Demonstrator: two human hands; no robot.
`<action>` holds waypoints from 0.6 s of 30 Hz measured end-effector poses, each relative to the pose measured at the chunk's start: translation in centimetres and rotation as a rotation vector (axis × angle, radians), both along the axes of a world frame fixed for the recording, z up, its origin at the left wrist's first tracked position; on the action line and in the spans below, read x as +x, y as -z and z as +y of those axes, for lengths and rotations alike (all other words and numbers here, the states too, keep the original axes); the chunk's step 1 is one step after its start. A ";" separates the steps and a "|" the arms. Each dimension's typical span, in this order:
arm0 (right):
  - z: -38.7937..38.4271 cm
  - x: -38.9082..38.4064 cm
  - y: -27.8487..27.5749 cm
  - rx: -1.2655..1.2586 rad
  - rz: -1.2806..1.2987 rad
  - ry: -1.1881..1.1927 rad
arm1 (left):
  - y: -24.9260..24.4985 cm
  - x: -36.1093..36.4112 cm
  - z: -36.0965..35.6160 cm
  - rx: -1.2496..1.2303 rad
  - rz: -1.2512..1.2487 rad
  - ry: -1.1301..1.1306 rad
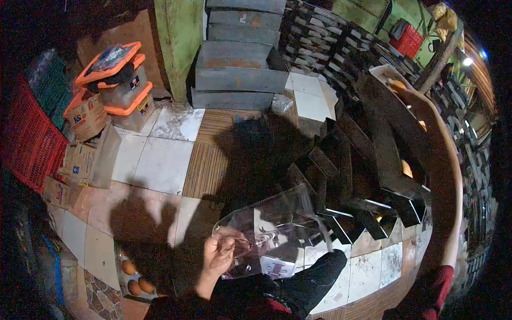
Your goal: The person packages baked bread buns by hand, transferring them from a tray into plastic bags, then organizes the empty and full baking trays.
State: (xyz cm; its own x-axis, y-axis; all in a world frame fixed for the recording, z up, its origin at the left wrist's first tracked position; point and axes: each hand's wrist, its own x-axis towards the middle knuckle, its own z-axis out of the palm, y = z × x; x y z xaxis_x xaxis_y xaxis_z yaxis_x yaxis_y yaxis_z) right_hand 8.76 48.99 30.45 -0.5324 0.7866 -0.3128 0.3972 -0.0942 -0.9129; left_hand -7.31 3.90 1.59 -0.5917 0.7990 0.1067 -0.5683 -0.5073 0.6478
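My left hand (217, 255) is closed on the gathered edge of a clear plastic bag (277, 224), which hangs spread out over my lap. A white label with dark print (277, 268) shows at the lower part of the bag. My right arm stretches far out along the right side, and my right hand (412, 97) is at the top of a stack of dark metal trays (368, 160). An orange-brown piece, perhaps bread (396, 84), lies by the fingers in the top tray. Shadow and distance hide whether those fingers grip it.
Several round brown pieces (133, 286) sit in a tray at lower left. Beyond are a red crate (32, 133), cardboard boxes (85, 120) and clear tubs with orange lids (125, 90). Grey metal boxes (234, 77) are stacked at the back on the tiled floor (165, 154).
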 end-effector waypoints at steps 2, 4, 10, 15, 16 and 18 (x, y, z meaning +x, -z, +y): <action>-0.8 -0.2 0.2 0.071 0.041 -0.058 | -0.6 -0.2 -0.6 -0.089 0.139 -0.082; -0.9 0.4 -0.1 0.116 0.068 -0.071 | -2.8 -0.3 -0.9 -0.198 0.383 -0.235; -0.1 -0.2 0.0 0.147 0.143 -0.144 | -2.5 -0.3 -1.7 -0.239 0.445 -0.275; -3.7 -0.3 -1.4 0.242 0.110 -0.281 | -1.8 -0.2 -1.9 -0.127 0.296 -0.229; -1.9 0.5 -1.6 0.242 0.110 -0.283 | -1.6 -0.2 -2.1 -0.151 0.284 -0.223; 4.1 3.0 -2.4 0.437 -0.079 -0.260 | -2.4 -0.4 -2.3 -0.159 0.374 -0.247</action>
